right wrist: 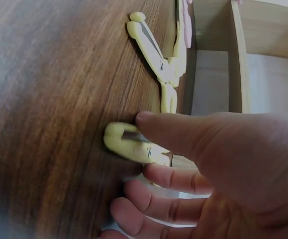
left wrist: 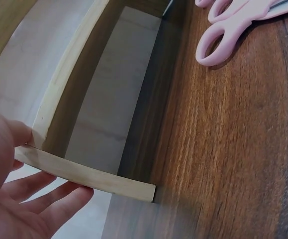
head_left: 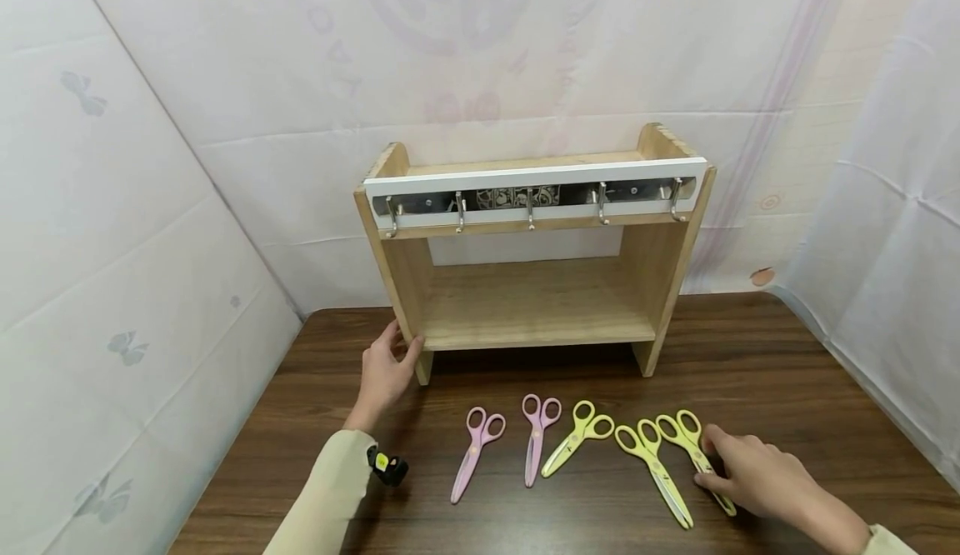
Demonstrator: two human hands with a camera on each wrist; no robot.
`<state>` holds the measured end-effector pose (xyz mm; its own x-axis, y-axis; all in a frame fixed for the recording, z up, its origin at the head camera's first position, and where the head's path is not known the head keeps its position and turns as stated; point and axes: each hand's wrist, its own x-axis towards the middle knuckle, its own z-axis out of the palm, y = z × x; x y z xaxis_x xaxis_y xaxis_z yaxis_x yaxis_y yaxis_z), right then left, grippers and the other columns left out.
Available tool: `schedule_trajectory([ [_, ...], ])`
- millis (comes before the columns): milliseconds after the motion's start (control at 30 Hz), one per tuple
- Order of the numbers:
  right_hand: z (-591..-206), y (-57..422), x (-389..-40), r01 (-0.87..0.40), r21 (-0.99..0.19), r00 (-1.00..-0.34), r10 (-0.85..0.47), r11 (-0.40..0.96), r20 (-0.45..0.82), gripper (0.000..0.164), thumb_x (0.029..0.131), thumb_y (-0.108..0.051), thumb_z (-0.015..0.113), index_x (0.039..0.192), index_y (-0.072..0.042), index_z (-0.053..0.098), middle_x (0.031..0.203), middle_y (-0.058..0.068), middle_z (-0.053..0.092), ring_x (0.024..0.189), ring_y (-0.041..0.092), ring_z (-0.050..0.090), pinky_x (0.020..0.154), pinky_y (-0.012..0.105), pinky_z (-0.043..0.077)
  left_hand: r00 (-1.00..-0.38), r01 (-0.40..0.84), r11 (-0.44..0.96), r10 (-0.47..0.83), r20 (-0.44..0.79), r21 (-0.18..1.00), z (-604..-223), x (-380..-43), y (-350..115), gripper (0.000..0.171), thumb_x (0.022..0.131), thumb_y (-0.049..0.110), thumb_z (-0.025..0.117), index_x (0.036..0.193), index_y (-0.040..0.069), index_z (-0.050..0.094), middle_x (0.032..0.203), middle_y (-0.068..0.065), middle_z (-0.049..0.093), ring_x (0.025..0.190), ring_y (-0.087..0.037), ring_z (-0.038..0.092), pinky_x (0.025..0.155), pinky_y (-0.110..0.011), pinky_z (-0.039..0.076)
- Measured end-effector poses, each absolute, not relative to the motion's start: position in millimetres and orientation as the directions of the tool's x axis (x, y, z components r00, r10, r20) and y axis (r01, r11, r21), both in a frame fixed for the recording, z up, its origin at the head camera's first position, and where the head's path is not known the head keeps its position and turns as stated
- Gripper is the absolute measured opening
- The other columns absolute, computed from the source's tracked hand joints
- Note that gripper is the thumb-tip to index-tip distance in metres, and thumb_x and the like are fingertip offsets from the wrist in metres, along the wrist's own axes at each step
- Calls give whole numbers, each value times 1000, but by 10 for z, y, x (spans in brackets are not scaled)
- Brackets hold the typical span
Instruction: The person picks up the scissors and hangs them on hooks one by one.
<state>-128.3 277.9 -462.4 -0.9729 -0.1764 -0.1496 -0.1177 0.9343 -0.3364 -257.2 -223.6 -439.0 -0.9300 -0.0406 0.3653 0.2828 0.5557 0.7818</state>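
Observation:
My left hand (head_left: 385, 378) grips the lower front edge of the left side panel (left wrist: 84, 173) of a wooden shelf (head_left: 525, 313), thumb on the inner side and fingers on the outer. My right hand (head_left: 765, 473) pinches the rightmost yellow scissors (head_left: 697, 457) between thumb and index finger. In the right wrist view, the thumb and index fingertip lie on either side of these scissors (right wrist: 129, 147), and the other fingers curl below. A second pair of yellow scissors (head_left: 654, 465) lies just left of them, handles toward the shelf.
On the dark wood table (head_left: 300, 472), a third pair of yellow scissors (head_left: 576, 440) and two pink scissors, one nearer the middle (head_left: 535, 438) and one farther left (head_left: 472, 453), lie in a row before the shelf. A white rail (head_left: 487, 180) with several metal hooks crosses the shelf's upper front.

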Motion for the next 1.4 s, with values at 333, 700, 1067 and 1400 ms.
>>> schedule_trajectory([
  [333,-4631,2767,-1286,-76,-344,-975,-142,936,-171,31,89,-36,80,97,-18,56,67,-2,46,58,16,45,49,34,34,-930,287,556,-33,365,780,-4392,-2578,-2231,48,103,17,64,146,1,52,133,-29,62,114,-42,67,91,-51,58],
  [700,-4641,2766,-1265,-54,-369,-988,-103,928,-114,29,89,-24,80,90,-18,52,67,-3,46,58,16,46,49,33,35,-932,279,555,-39,360,783,-4387,-2565,-2222,47,103,17,64,146,1,52,133,-29,63,112,-43,68,90,-52,59],
  [1067,-4644,2796,-1253,-100,-409,-990,-131,907,-48,32,86,-16,83,89,-18,51,67,-4,46,58,15,44,48,32,35,-929,286,555,-38,367,781,-4392,-2563,-2229,48,103,17,64,147,0,51,134,-30,62,113,-43,68,90,-52,59],
  [1400,-4621,2801,-1259,-156,-357,-986,-166,921,4,33,85,-11,83,90,-19,51,68,-6,44,58,13,44,47,31,35,-928,279,571,-48,370,772,-4394,-2555,-2222,48,102,17,65,146,1,52,133,-29,62,114,-42,67,90,-51,59],
])
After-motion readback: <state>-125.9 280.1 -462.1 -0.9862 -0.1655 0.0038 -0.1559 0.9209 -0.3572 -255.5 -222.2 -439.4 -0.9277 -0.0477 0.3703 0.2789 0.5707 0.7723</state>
